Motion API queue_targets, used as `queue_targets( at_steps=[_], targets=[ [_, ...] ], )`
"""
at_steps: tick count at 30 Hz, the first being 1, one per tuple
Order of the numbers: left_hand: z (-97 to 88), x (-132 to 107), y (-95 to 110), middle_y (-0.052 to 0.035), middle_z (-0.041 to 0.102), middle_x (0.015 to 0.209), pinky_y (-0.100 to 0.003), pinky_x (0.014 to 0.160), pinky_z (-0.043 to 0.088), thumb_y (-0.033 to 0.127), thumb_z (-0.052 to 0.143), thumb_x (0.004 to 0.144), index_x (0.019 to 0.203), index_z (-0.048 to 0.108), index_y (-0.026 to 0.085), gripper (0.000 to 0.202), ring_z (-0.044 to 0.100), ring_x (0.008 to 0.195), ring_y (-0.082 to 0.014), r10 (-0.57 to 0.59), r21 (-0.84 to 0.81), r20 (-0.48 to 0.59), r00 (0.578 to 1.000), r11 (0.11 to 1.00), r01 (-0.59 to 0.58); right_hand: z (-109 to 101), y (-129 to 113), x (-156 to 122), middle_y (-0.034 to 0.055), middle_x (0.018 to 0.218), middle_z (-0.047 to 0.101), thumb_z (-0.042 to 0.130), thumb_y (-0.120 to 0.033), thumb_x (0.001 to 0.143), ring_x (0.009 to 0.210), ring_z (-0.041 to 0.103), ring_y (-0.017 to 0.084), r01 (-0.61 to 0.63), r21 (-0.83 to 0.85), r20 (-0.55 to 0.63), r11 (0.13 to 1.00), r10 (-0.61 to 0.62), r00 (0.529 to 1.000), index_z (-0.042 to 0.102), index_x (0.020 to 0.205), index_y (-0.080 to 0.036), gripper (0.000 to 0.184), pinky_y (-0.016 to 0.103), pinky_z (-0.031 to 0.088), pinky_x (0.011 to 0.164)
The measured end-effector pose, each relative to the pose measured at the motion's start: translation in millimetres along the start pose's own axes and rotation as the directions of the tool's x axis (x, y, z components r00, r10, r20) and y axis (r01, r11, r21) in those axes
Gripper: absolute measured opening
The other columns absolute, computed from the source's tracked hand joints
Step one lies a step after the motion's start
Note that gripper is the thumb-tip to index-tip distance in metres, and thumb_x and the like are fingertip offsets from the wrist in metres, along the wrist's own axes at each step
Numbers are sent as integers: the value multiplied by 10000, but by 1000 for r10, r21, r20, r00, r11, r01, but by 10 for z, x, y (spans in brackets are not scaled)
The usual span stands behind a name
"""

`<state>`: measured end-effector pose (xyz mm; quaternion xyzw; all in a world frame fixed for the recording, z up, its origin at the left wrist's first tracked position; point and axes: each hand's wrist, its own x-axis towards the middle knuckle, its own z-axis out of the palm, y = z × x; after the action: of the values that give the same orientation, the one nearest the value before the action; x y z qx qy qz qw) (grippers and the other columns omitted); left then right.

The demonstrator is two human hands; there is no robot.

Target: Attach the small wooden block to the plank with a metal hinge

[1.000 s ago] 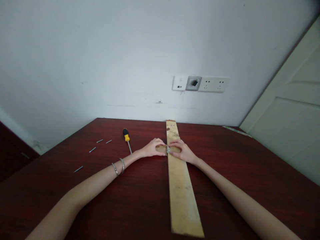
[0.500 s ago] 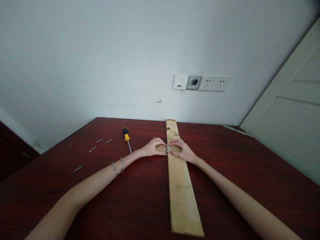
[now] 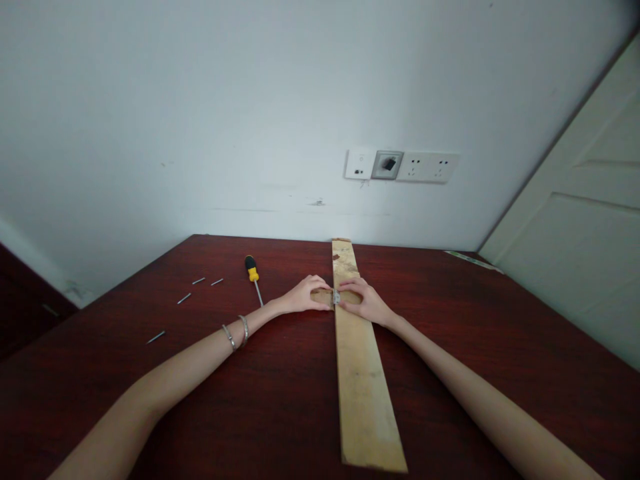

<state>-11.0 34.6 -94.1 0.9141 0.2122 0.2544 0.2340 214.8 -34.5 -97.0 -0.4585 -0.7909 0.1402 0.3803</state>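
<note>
The left hand [image 3: 301, 295] clamped a wooden piece [image 3: 323, 300] between its fingers; whether the right hand [image 3: 371, 303] gripped the metal bracket [image 3: 337, 297] beside its fingers was unclear.

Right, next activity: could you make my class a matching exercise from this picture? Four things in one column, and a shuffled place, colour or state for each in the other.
Column one
1. long board
2. screwdriver
3. small metal piece
4. bracelets

Column two
A. between the left hand and the right hand
B. around the left arm
C. pale wood, lying on the table
D. black and yellow handle

Right pairs: 1-C, 2-D, 3-A, 4-B
</note>
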Motion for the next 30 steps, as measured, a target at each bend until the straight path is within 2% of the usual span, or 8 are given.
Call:
queue_targets(
  at_steps=[18, 26, 30],
  targets=[
    [-19, 0, 31, -74, 570, 1070, -351, 935, 383, 414, 760, 674, 1078, 622, 182, 486, 495, 1028, -221, -8, -13, 4, 1000, 1000, 8, -9, -18, 1, 69, 1082, 610, 678, -330, 736, 1070, 543, 230, -8, -1, 4, 1000, 8, 1000, 672, 995, -223, 280, 412, 410, 986],
    [-20, -4, 45, -88, 576, 1091, -367, 928, 392, 397, 789, 632, 1139, 573, 176, 593, 499, 1034, -238, -75, -12, -2, 997, 997, 75, 1, -4, 1, 66, 1077, 616, 677, -335, 735, 1058, 548, 230, -2, 2, -6, 1000, 2, 1000, 676, 984, -231, 270, 415, 416, 975],
    [-7, -17, 16, -96, 551, 1121, -382, 950, 393, 399, 785, 634, 1226, 512, 167, 693, 513, 1044, -233, -113, -93, -15, 994, 989, 111, 6, 5, 1, 65, 1074, 614, 675, -348, 735, 1055, 547, 230, -8, -4, -1, 1000, 8, 1000, 674, 988, -232, 278, 412, 423, 965]
  ],
)
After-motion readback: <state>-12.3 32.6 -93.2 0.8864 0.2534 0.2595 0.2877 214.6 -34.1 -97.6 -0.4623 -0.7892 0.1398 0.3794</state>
